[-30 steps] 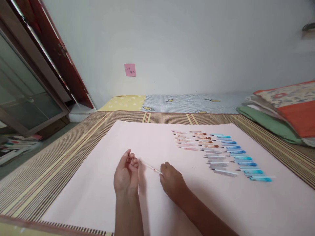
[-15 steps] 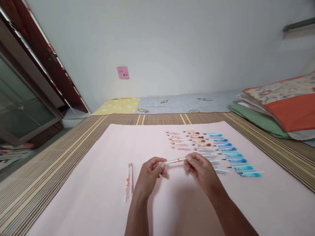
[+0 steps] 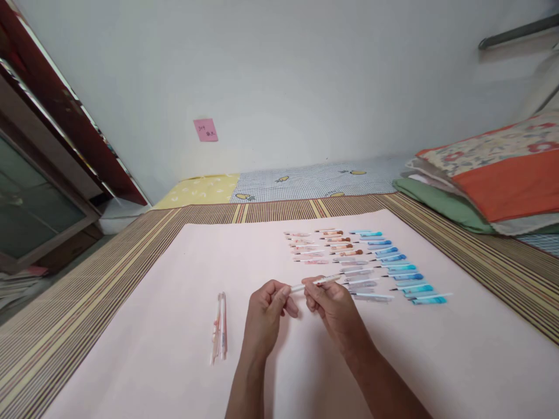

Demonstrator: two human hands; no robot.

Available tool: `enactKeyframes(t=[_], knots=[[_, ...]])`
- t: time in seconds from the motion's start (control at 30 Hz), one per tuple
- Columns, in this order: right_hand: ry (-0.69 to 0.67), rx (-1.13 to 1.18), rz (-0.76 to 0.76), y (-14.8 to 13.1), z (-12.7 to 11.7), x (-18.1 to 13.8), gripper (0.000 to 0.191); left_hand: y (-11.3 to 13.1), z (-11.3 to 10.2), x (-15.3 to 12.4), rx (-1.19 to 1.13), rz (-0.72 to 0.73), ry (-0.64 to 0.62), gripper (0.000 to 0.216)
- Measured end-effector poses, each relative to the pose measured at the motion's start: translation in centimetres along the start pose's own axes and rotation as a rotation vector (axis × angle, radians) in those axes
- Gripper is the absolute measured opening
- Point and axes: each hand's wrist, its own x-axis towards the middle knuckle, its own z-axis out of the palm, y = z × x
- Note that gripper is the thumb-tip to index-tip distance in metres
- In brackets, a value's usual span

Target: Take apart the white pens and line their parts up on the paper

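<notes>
Above the pale pink sheet (image 3: 144, 326), both my hands are on a slim whitish pen (image 3: 326, 280) with small reddish marks. My left hand (image 3: 262, 320) pinches its left end between thumb and fingers. Closed around the pen near its middle is my right hand (image 3: 338, 317), and the decorated part sticks out past those fingers to the right. Whether the pen is in one piece or pulled apart, I cannot tell. A few similar pale pens (image 3: 222, 326) lie close together on the sheet, left of my left hand.
Rows of pens lie on the sheet: pinkish ones (image 3: 311, 262), brown-ended ones (image 3: 351, 252), greyish ones (image 3: 371, 298) and blue ones (image 3: 413, 277). Under the sheet is a striped mat (image 3: 105, 279). Folded bedding (image 3: 515, 186) sits at the right, and a pink note (image 3: 205, 130) is on the wall.
My right hand has moved left along the pen, closer to my left hand, so part of the pen now shows beyond its fingers. The camera view has shifted slightly.
</notes>
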Motion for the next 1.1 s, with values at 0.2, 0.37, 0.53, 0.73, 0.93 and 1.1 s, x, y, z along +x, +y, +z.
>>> enactKeyframes(t=[0.2,0.37,0.53,0.73,0.93,1.1], knots=[[-0.034,-0.006,-0.059,-0.01,0.01,0.00,0.038,0.00,0.21,-0.02,-0.106,-0.098,0.008,0.047],[0.000,0.036,-0.007,-0.16,-0.06,0.04,0.036,0.22,0.16,0.00,-0.221,-0.035,-0.053,0.036],[-0.014,0.003,-0.034,-0.16,-0.26,-0.09,0.038,-0.40,0.21,0.10,-0.208,-0.171,-0.071,0.051],[0.027,0.004,-0.031,-0.19,-0.34,-0.01,0.041,-0.09,0.07,0.01,-0.305,-0.072,-0.062,0.047],[0.006,-0.009,-0.058,-0.30,-0.17,-0.13,0.038,-0.21,0.20,0.14,-0.275,-0.141,-0.045,0.043],[0.033,-0.003,-0.060,0.18,-0.43,0.14,0.040,0.02,0.09,0.11,-0.351,-0.117,-0.031,0.050]])
